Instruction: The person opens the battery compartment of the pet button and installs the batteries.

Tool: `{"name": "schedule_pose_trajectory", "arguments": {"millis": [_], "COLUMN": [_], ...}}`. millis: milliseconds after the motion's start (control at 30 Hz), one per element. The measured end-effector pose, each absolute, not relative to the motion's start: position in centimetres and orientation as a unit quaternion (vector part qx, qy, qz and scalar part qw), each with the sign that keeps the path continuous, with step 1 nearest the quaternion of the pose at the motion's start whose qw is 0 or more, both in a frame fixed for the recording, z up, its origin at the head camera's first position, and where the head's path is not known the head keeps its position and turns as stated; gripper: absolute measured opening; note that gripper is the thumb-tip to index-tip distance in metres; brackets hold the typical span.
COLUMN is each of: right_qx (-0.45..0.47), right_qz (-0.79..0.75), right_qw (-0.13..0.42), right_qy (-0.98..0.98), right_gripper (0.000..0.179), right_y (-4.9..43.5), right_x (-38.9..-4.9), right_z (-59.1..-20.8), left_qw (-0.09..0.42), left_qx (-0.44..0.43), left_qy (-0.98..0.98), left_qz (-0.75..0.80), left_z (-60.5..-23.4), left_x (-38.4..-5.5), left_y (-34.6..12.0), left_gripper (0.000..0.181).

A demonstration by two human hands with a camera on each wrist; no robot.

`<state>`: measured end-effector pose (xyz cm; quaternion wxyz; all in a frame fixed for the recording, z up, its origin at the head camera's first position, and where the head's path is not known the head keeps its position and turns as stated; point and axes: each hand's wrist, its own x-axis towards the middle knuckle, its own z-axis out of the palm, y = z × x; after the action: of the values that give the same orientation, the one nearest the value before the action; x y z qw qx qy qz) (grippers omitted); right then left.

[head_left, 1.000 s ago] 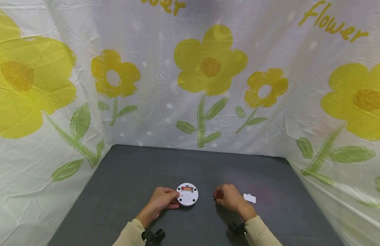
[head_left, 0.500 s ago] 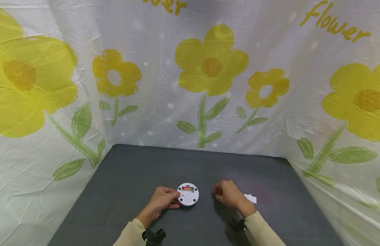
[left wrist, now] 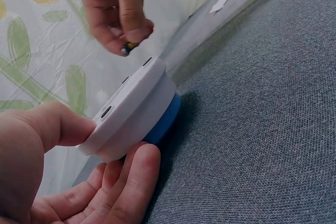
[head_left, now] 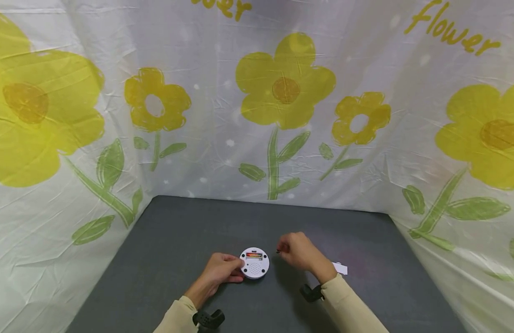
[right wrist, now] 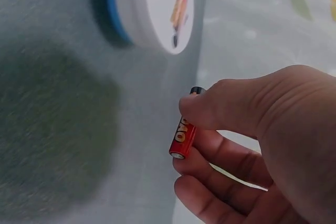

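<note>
My left hand grips the left rim of a round white device, thumb on top and fingers against its side and underneath. The device lies with its battery compartment and speaker holes facing up; a blue part shows below the white body in the left wrist view. At least one red-and-orange battery sits in the compartment. Just right of the device, my right hand pinches a small red battery with a black end between thumb and fingers, above the table and apart from the device.
A white battery cover lies on the dark grey table to the right, partly behind my right forearm. Fabric with yellow flowers hangs round the table's back and sides. Dark bands are worn on both wrists.
My right hand has moved left and away from me with the battery, closer to the device. My left hand and the device have stayed in place.
</note>
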<state>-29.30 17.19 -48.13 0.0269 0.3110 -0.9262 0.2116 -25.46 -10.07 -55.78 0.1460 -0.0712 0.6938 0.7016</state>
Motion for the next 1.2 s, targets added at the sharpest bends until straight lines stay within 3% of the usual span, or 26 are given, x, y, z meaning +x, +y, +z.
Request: {"name": "schedule_pose_trajectory", "arguments": {"millis": [333,1200], "right_qx": [0.354,0.364], "right_qz": [0.209,0.204], "right_qw": [0.035,-0.01], "right_qy": [-0.911,-0.909], "right_gripper": [0.009,0.01], "right_y": [15.1,11.2], "right_x": [-30.0,-30.2], "right_z": [-46.8,-46.1], "left_qw": [0.149,0.144], "left_qx": [-0.067,-0.065], "left_qy": [0.693,0.693], "left_qz": [0.703,0.704], "left_z": [-56.0,-55.9], "left_x": [-25.5,-25.6], "left_y": [-10.2,-10.2], "left_gripper": [0.025,0.024]}}
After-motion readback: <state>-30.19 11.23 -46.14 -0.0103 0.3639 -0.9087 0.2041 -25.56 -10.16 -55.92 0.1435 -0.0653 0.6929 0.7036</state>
